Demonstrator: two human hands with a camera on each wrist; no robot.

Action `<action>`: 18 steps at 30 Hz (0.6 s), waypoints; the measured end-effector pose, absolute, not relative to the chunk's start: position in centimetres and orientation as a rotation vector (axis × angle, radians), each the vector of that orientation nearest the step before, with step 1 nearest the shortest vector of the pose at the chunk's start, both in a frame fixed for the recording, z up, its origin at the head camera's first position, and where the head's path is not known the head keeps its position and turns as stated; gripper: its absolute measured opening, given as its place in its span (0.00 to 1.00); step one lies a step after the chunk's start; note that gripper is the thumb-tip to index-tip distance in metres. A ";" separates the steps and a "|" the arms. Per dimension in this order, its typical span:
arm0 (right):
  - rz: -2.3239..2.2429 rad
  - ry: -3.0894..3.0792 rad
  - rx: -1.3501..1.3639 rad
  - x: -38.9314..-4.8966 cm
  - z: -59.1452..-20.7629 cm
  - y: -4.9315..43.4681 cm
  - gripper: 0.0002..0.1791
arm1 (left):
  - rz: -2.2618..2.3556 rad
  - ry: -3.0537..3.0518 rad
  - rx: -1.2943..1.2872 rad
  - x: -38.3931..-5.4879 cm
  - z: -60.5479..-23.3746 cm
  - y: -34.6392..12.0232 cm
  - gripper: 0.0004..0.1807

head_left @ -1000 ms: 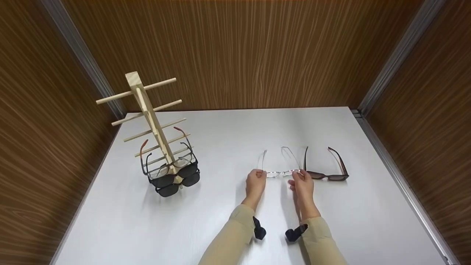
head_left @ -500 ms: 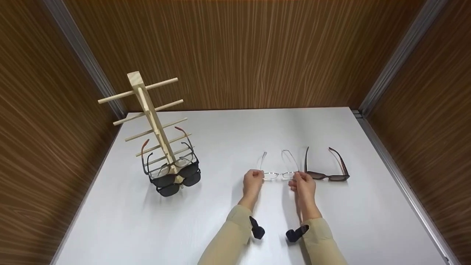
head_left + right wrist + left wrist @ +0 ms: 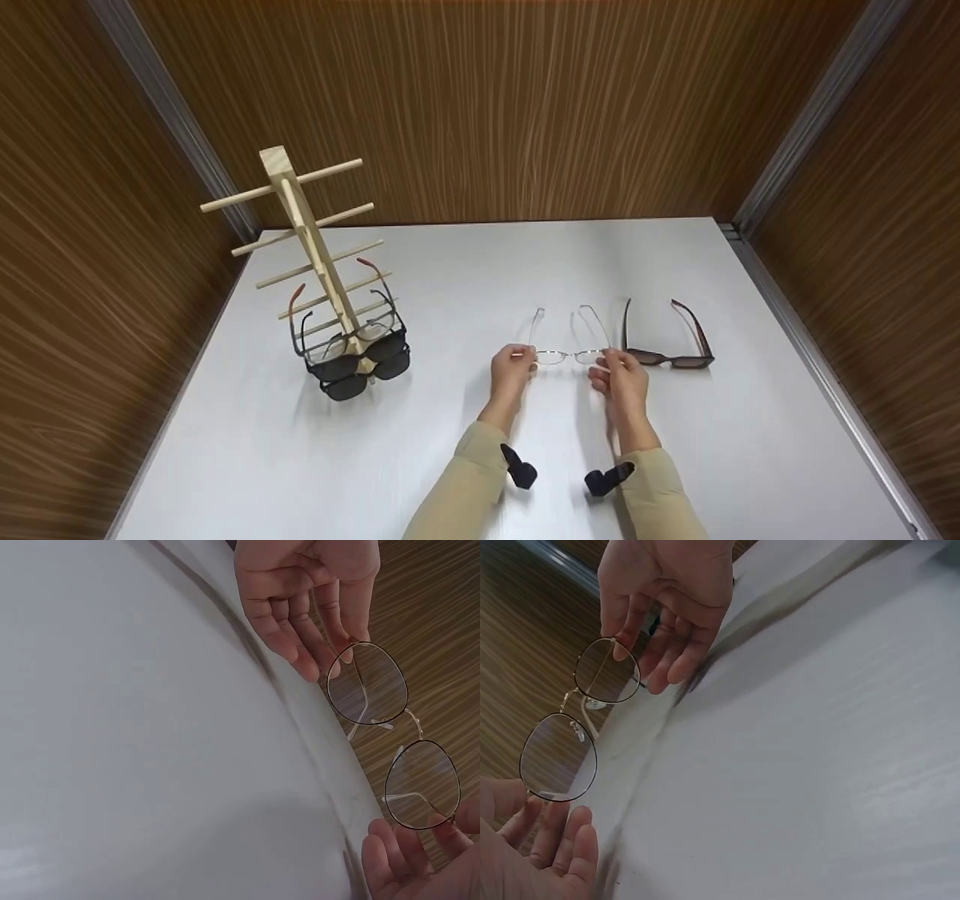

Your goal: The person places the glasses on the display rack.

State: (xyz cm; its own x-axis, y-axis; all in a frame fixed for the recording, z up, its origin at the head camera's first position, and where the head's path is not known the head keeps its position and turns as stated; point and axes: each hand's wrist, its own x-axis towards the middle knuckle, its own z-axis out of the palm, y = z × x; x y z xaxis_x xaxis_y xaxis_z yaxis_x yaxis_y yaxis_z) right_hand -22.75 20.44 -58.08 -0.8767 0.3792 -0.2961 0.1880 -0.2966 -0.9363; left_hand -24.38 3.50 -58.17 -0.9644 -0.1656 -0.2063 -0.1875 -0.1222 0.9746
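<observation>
A pair of thin-rimmed eyeglasses point(image 3: 551, 358) with round clear lenses is held up just over the table, temples unfolded and pointing away. My left hand point(image 3: 513, 371) pinches its left end near the hinge, and my right hand point(image 3: 624, 382) pinches the right end between thumb and finger. Both wrist views show the dark rims and gold bridge of the eyeglasses point(image 3: 559, 757) stretched between the two hands. Close beyond my right hand, dark-framed sunglasses point(image 3: 690, 362) rest on the table with their temples open.
At the left stands a wooden eyewear rack point(image 3: 315, 259) with several pegs. Clear-lensed glasses point(image 3: 375, 328) and dark sunglasses point(image 3: 346, 388) hang on its lower part. Wood-grain panels point(image 3: 480, 112) enclose the white table point(image 3: 450, 285) at the back and sides.
My left hand has shifted slightly left and my right hand slightly right, both still gripping the eyeglasses. The lenses face up more than a second ago. Rack and sunglasses stay put.
</observation>
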 end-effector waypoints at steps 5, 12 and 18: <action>2.379 -1.797 -0.697 -22.3 -57.9 20.4 0.12 | 2.304 1.972 -0.463 -24.4 -57.9 2.8 0.07; 2.414 -1.834 -0.678 -21.7 -56.7 20.0 0.14 | 2.291 1.950 -0.465 -24.1 -57.6 2.0 0.08; 2.435 -1.799 -0.606 -21.3 -55.9 19.7 0.17 | 2.282 1.949 -0.453 -23.8 -56.9 1.2 0.09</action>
